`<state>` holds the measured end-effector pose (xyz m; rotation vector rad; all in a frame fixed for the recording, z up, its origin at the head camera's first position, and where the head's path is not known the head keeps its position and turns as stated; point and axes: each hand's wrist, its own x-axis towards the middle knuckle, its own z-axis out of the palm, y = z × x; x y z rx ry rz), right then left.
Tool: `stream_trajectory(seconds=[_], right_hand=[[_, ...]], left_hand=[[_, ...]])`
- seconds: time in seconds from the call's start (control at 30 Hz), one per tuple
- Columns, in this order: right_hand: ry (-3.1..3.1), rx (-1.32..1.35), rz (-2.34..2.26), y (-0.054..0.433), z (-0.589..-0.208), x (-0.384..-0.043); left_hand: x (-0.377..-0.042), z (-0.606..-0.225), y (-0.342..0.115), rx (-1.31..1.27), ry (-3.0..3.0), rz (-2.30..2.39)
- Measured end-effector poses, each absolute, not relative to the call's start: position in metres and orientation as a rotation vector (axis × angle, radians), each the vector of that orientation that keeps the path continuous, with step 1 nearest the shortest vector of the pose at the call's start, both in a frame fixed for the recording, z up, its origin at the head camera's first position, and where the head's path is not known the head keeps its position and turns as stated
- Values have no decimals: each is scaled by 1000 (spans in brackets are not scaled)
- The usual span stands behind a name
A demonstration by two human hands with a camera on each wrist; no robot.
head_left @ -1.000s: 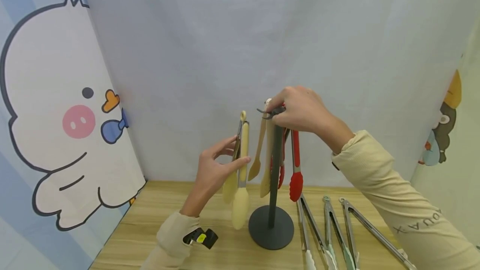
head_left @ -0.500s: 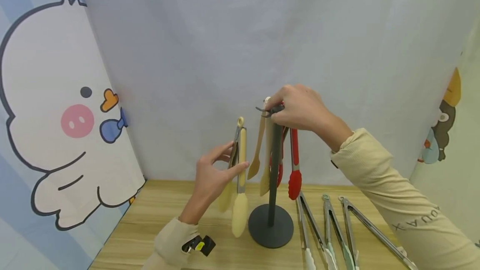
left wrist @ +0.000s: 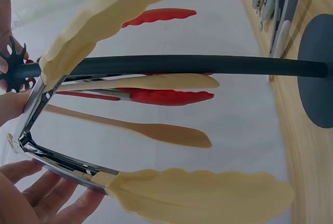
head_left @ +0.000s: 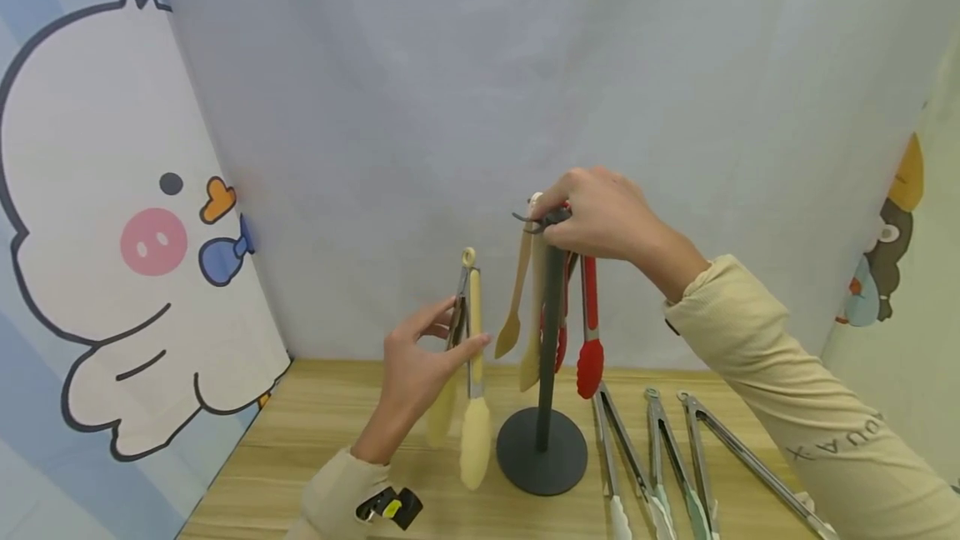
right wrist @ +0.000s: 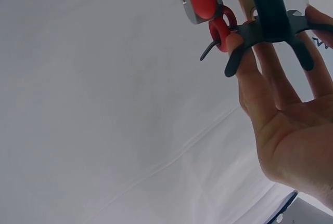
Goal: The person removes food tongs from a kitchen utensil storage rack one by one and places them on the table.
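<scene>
My left hand (head_left: pixel 420 369) holds a pair of pale yellow kitchen tongs (head_left: pixel 475 444), thumb on one arm and fingers on the other. In the left wrist view the tongs' arms (left wrist: pixel 208 193) are spread apart, heads pointing away from the palm. To the right stands a dark utensil stand (head_left: pixel 549 357). My right hand (head_left: pixel 603 215) grips the hooked top, and the right wrist view shows fingers among its hooks (right wrist: pixel 276 31). From the stand hang red tongs (head_left: pixel 590 369), a brown spatula-like utensil (head_left: pixel 508 333) and a cream utensil (head_left: pixel 530 367).
On the wooden table (head_left: pixel 300 457), several metal tongs lie right of the stand's round base (head_left: pixel 542 473), some with white tips (head_left: pixel 619 517) and some with green tips (head_left: pixel 699 515). A pale curtain (head_left: pixel 375 107) hangs behind, and a cartoon-printed panel (head_left: pixel 82 190) stands at left.
My left hand has moved down and slightly left with the yellow tongs, farther from the stand's top. My right hand stays on the stand.
</scene>
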<state>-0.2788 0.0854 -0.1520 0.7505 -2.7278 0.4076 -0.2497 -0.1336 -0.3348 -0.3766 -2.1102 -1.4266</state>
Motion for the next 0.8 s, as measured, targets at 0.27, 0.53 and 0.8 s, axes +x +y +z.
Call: stream_trajectory(seconds=[0.27, 0.53, 0.8], right_hand=[[-2735, 745, 406, 87, -152, -278], [-2728, 754, 400, 88, -152, -275], [-2723, 778, 389, 87, -153, -273]], left_hand=[[-248, -347, -138, -333, -2128, -1416], [-245, -356, -140, -273, -2158, -1410], [-246, -366, -141, -216, -2188, -1349]])
